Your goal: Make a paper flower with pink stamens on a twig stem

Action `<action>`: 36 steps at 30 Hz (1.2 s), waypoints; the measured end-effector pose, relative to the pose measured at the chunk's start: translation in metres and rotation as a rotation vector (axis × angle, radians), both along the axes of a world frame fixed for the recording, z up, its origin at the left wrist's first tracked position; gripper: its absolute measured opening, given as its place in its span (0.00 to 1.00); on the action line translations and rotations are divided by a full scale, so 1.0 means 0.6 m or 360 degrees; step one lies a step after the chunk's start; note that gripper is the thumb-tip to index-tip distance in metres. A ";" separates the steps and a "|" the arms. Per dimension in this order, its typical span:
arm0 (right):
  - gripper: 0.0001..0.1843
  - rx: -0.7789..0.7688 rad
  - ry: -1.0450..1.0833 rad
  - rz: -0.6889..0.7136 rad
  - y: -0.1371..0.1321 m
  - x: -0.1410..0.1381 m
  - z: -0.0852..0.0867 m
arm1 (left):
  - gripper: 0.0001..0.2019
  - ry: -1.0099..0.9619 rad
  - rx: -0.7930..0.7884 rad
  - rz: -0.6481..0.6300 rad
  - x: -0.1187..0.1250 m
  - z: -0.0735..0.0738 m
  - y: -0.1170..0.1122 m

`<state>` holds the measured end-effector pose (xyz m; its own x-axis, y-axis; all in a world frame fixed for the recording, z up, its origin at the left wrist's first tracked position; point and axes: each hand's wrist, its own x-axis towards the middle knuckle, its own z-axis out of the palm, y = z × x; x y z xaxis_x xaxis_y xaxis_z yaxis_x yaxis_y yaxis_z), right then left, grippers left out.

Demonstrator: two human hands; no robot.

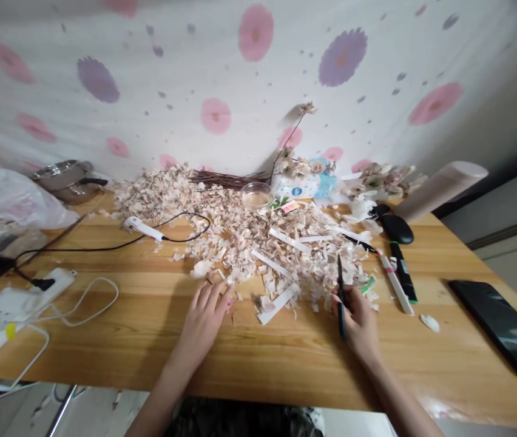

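Note:
My left hand (207, 309) lies palm down on the wooden table, fingers stretched out, at the near edge of a wide heap of pale dried petals or shavings (240, 243). A whitish tuft (201, 269) sits just beyond its fingertips. My right hand (357, 312) is closed around a slim black pointed tool (341, 297), its tip facing away from me over the heap; I cannot tell its exact kind. White paper strips (279, 303) lie between the hands, some on the heap.
A clear round bowl (256, 197), dark twigs (231, 179), a tissue pack (304, 185) and dried flowers stand behind. A hot glue gun-like white device (144, 229) with black cable lies left, near a power strip (53, 297). A phone (499, 328) and white pen-like stick (396, 285) lie right.

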<state>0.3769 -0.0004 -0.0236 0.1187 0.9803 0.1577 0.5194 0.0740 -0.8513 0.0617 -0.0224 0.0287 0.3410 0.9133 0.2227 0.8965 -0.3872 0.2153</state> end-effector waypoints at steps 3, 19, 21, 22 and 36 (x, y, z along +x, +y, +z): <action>0.15 -0.0006 -0.0056 0.0009 -0.005 0.002 0.006 | 0.18 -0.0141 -0.0138 -0.0048 0.034 0.008 0.018; 0.19 0.0121 0.0354 -0.0027 0.003 -0.077 0.045 | 0.13 -0.1584 -0.0640 -0.0427 0.066 -0.029 0.080; 0.21 0.0032 0.0499 0.0158 0.007 -0.119 0.051 | 0.14 -0.1759 -0.0665 -0.0418 0.067 -0.030 0.082; 0.22 -0.0019 0.0561 0.0232 0.010 -0.138 0.054 | 0.14 -0.1830 -0.0672 -0.0415 0.068 -0.030 0.082; 0.25 -0.0077 0.0841 0.0481 0.104 -0.198 0.093 | 0.10 -0.1884 -0.0547 -0.0135 0.057 -0.001 0.119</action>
